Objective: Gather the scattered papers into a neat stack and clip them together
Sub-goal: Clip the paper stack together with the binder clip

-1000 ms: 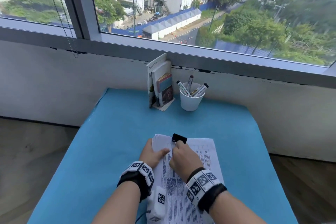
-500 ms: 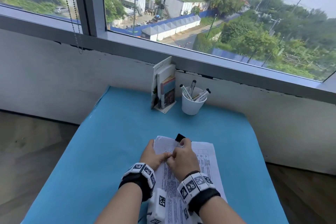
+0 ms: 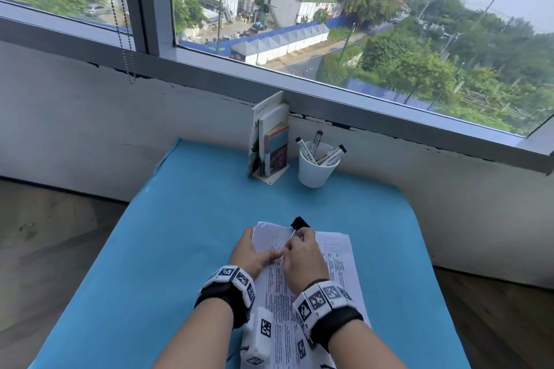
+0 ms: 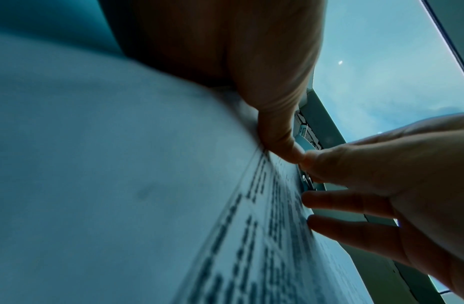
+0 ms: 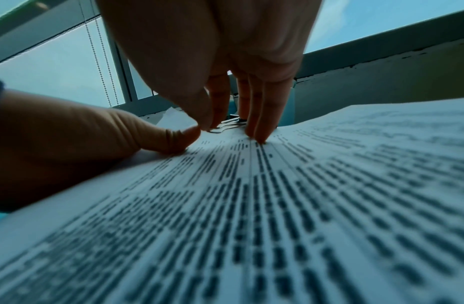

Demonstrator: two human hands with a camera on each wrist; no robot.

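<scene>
A stack of printed papers (image 3: pixel 335 260) lies on the blue table (image 3: pixel 180 234) in front of me. A black binder clip (image 3: pixel 299 222) sits on the stack's far edge. My right hand (image 3: pixel 295 238) pinches the clip's silver wire handle (image 5: pixel 227 125) between thumb and forefinger, low over the top sheet. Its other fingertips (image 5: pixel 259 135) touch the paper (image 5: pixel 277 205). My left hand (image 3: pixel 257 249) holds the stack's far left corner, thumb (image 4: pixel 280 139) pressed on the top sheet (image 4: pixel 251 226) right beside the right thumb. The left fingers are hidden behind the paper edge.
At the back of the table stand a white cup of markers (image 3: pixel 316 169) and a small stand of booklets (image 3: pixel 271 144), against the white wall under the window. The table's left and right edges drop to a wooden floor.
My right hand has drawn back a little from the clip's black body, and the wire handle now lies folded down toward the sheet. The left hand keeps its hold on the corner.
</scene>
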